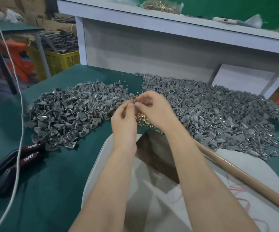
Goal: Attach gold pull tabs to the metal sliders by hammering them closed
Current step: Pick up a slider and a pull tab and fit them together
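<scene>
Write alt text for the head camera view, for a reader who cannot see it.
A left hand and a right hand pinch a small part between them above a little heap of gold pull tabs. Large piles of grey metal sliders lie on either side on a green table, with a brown rod at the right.

Reaching fwd toward 12 o'clock, L hand (123, 122) & R hand (154, 109) close together, fingertips pinching one small part (136, 104).

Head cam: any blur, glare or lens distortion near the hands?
Head view: left hand and right hand pinching a small part look motion-soft; grey metal slider piles are sharp; white shelf edge bows from the wide lens; light even, no glare.
</scene>
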A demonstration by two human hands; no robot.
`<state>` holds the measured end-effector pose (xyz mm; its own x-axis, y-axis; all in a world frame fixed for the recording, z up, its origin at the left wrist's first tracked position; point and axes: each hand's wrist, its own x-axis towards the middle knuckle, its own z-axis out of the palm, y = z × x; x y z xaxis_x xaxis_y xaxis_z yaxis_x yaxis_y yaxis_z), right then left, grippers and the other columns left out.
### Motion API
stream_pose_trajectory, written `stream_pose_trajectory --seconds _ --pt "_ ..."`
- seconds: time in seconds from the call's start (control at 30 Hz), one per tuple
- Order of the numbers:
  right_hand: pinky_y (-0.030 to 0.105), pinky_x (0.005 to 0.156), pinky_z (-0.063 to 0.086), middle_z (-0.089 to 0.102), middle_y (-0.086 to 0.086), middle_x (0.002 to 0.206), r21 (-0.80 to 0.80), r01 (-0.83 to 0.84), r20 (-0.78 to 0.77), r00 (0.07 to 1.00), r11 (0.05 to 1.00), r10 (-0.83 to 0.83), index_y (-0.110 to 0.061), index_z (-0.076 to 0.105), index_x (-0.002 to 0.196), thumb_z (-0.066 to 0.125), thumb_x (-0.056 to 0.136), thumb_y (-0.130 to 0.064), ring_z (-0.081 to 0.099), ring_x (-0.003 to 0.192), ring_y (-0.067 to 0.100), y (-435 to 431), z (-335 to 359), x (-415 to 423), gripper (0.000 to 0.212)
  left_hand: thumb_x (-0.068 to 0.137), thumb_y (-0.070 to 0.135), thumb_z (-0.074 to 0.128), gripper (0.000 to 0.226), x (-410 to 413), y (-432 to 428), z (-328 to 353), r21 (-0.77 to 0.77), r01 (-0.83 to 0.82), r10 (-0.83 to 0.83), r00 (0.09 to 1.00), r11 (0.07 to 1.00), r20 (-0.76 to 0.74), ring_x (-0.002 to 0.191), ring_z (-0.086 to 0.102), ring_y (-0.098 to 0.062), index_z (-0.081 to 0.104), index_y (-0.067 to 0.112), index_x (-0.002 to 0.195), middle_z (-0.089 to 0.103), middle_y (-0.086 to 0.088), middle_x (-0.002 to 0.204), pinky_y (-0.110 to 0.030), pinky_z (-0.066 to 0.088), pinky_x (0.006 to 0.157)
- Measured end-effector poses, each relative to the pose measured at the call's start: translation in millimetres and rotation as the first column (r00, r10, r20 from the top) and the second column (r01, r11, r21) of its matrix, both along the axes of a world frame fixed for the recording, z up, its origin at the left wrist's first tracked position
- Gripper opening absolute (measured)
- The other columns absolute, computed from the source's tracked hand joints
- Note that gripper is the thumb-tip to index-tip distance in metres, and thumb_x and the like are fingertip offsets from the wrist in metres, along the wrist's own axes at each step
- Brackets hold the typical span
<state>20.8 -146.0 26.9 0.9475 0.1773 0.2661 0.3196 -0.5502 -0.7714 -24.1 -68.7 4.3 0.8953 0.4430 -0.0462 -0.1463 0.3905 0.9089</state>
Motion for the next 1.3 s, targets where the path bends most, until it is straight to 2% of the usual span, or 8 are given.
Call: stream_pose_trajectory --seconds 0.17,0.3,0.37,0.47,0.63,0.83,1.07,1.3 --pt "0.021 0.072 0.048 0.060 -0.008 0.083 -0.043 -0.043 0.105 0.993 0.998 0.047 -0.016 0.057 0.106 0.061 0.083 -0.006 0.055 0.072 0.005 -11 3 -13 0.025 0.091 0.012 0.059 0.013 -1 -5 0 0.031 0.071 -0.073 0.997 0.997 0.034 0.096 0.066 -0.017 0.067 0.020 0.086 0.071 -0.006 0.098 -0.031 0.051 0.092" --pt "0.016 0.076 0.050 0.066 -0.010 0.090 0.065 -0.198 -0.046 0.979 0.978 0.201 -0.021 0.054 0.114 0.057 0.086 -0.001 0.063 0.081 0.002 -17 7 -11 0.034 0.086 0.009 0.065 0.010 3 0 -3 -0.040 -0.054 0.053 0.999 0.998 -0.006 0.084 0.062 -0.009 0.067 0.010 0.096 0.068 -0.005 0.095 -0.013 0.049 0.075" --pt "0.014 0.072 0.051 0.070 -0.003 0.094 0.069 -0.121 -0.084 0.988 0.990 0.127 -0.020 0.057 0.111 0.048 0.091 0.002 0.064 0.077 -0.001 -19 4 -3 0.031 0.087 0.006 0.063 0.017 5 3 -5 -0.072 -0.132 0.131 0.991 0.989 -0.013 0.076 0.059 -0.005 0.064 0.006 0.104 0.065 0.000 0.088 -0.008 0.046 0.067" --pt "0.028 0.087 0.051 0.069 0.001 0.107 -0.317 0.136 -0.084 0.982 0.939 -0.170 -0.018 0.069 0.103 0.053 0.091 -0.005 0.064 0.095 0.014 -15 -11 20 0.024 0.089 0.005 0.061 0.013 6 3 -5 -0.054 -0.174 0.174 0.985 0.983 0.004 0.069 0.058 0.003 0.065 0.011 0.099 0.063 0.008 0.082 -0.004 0.044 0.061" --pt "0.033 0.077 0.047 0.062 0.011 0.113 -0.687 0.065 -0.229 0.926 0.723 -0.301 -0.006 0.060 0.100 0.064 0.083 -0.013 0.059 0.092 0.028 10 -29 41 0.019 0.089 -0.001 0.057 0.021 3 1 -5 -0.029 -0.150 0.151 0.986 0.988 0.066 0.068 0.061 0.010 0.066 0.018 0.090 0.067 0.011 0.085 -0.005 0.045 0.064" --pt "0.036 0.080 0.042 0.059 0.016 0.113 -0.698 0.042 -0.225 0.935 0.715 -0.275 -0.002 0.056 0.112 0.054 0.084 -0.005 0.057 0.105 0.033 20 -38 44 0.028 0.090 0.004 0.060 0.021 2 0 -4 -0.008 -0.127 0.127 0.990 0.992 0.063 0.092 0.062 -0.011 0.065 0.024 0.088 0.068 0.000 0.098 -0.024 0.049 0.091" --pt "0.032 0.071 0.040 0.048 0.010 0.087 -0.744 -0.017 -0.221 0.950 0.668 -0.222 -0.009 0.052 0.091 0.053 0.088 -0.009 0.046 0.079 0.027 21 -38 45 0.004 0.089 0.008 0.062 0.016 3 -2 -5 -0.012 -0.107 0.107 0.992 0.994 0.059 0.094 0.064 -0.012 0.064 0.024 0.088 0.068 -0.003 0.098 -0.020 0.049 0.083" --pt "0.035 0.079 0.044 0.061 0.016 0.108 -0.631 0.134 -0.145 0.947 0.764 -0.286 -0.003 0.058 0.100 0.054 0.087 -0.003 0.058 0.103 0.032 16 -28 37 0.014 0.090 0.008 0.060 0.014 3 -1 -5 -0.008 -0.098 0.098 0.993 0.995 0.060 0.093 0.064 -0.013 0.064 0.022 0.088 0.068 -0.003 0.097 -0.021 0.050 0.084"
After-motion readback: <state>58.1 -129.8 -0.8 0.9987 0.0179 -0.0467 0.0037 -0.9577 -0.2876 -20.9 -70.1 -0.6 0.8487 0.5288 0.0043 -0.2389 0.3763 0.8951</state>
